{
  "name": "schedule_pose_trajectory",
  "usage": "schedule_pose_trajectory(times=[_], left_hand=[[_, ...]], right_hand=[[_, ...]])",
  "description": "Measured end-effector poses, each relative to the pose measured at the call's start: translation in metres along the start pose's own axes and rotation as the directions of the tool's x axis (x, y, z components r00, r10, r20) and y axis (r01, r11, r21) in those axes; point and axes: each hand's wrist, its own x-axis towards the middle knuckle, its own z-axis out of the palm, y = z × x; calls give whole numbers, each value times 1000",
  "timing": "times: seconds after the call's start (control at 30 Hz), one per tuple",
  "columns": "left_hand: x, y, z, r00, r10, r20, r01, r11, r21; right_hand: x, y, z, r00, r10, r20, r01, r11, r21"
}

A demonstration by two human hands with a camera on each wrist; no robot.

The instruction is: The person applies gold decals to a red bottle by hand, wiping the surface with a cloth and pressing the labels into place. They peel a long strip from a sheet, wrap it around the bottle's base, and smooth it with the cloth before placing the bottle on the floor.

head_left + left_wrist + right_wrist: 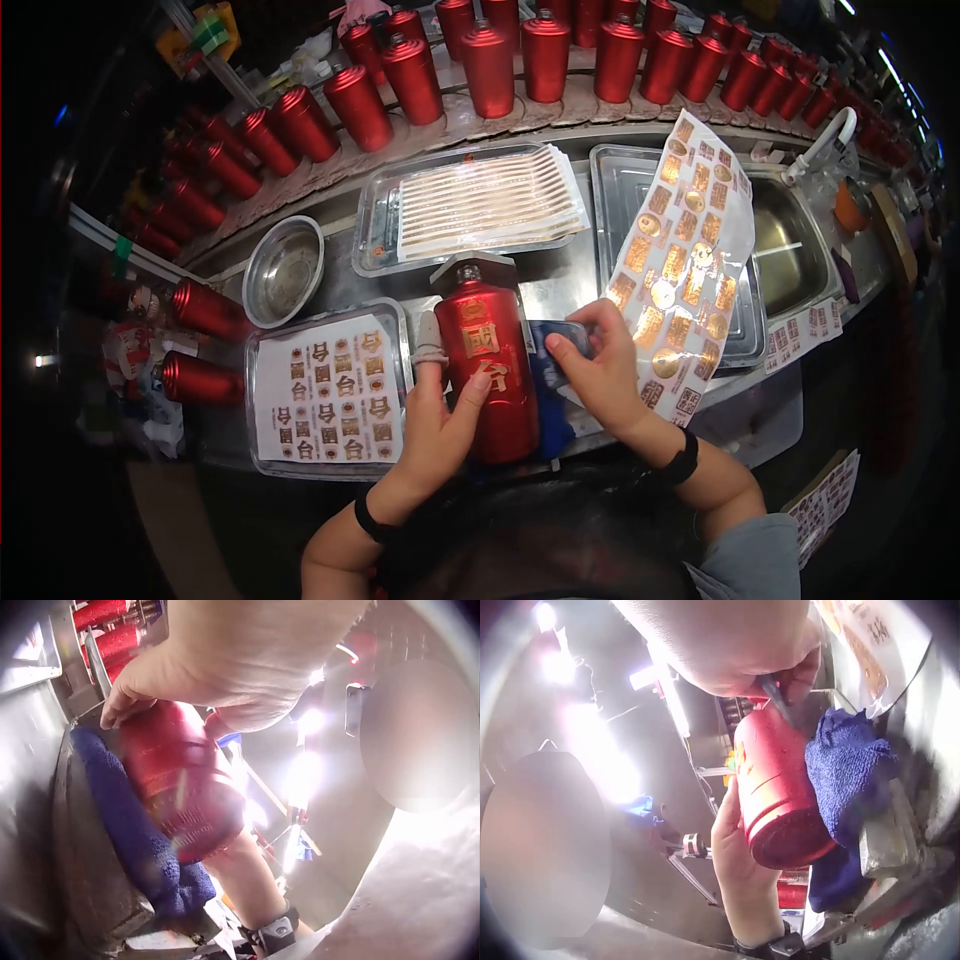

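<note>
A red bottle (pixel 485 400) with gold characters down its front lies tilted on a cloth-covered rest, its neck pointing away. My left hand (pixel 438 420) grips its left side, thumb across the front near the lower character; white coverings wrap a fingertip. At the bottle's right, my right hand (pixel 607 372) pinches a thin, dark bluish flat piece (pixel 566 330) like a scraper between thumb and fingers. In the right wrist view this dark piece (pixel 776 697) overlaps the bottle's side. A blue cloth (pixel 847 772) lies beneath and beside the bottle.
A tray (pixel 252 440) of gold character stickers lies left, beside a metal bowl (pixel 284 270). Behind is a tray (pixel 372 262) of gold-striped sheets. A long sticker sheet (pixel 690 250) leans over another tray right, near a sink (pixel 785 235). Several red bottles (pixel 488 70) line the back.
</note>
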Motion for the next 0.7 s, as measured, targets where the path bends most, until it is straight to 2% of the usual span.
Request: schedule_pose_trajectory(times=[0.03, 0.07, 0.17, 0.2, 0.27, 0.33, 0.37, 0.47, 0.5, 0.53, 0.6, 0.63, 0.7], left_hand=[[-1, -1, 0, 1000, -5, -14, 5, 1000, 4], [-1, -1, 0, 1000, -11, -21, 11, 1000, 8], [0, -1, 3, 1000, -8, -31, 7, 1000, -19], [0, 0, 4, 1000, -1, -31, 0, 1000, -32], [-1, 2, 4, 1000, -5, -23, 4, 999, -36], [1, 0, 3, 998, 52, -35, -52, 999, -5], [1, 0, 3, 998, 37, -42, -38, 999, -24], [1, 3, 2, 999, -31, 23, 32, 998, -56], [1, 4, -1, 996, -50, 69, 53, 997, -48], [2, 6, -4, 992, -65, 111, 70, 997, -41], [3, 10, -7, 986, 161, 41, -166, 951, 262], [4, 11, -8, 962, 270, 32, -259, 875, 409], [10, 22, -12, 912, 375, 167, -397, 698, 597]], right_hand=[[1, 4, -6, 985, 165, 46, -170, 972, 165], [0, 6, -11, 941, 320, 112, -339, 887, 314], [-12, -22, 3, 996, 57, 68, -81, 900, 428], [-13, -30, 10, 994, -11, 110, -34, 916, 399], [-7, -15, 14, 996, -38, 74, 16, 962, 274], [5, 0, -3, 1000, 5, 2, -5, 995, -104], [1, 4, -2, 973, 222, 66, -232, 928, 292], [-6, -24, 4, 1000, 5, 21, -14, 910, 415], [-4, -4, 8, 994, -92, 64, 72, 962, 264], [-2, 7, 5, 999, 3, 50, -13, 979, 204], [7, 15, -11, 984, 177, 8, -177, 981, 84], [6, 12, -18, 946, 310, 98, -325, 904, 278], [1, 5, -18, 985, 156, 77, -173, 922, 347]])
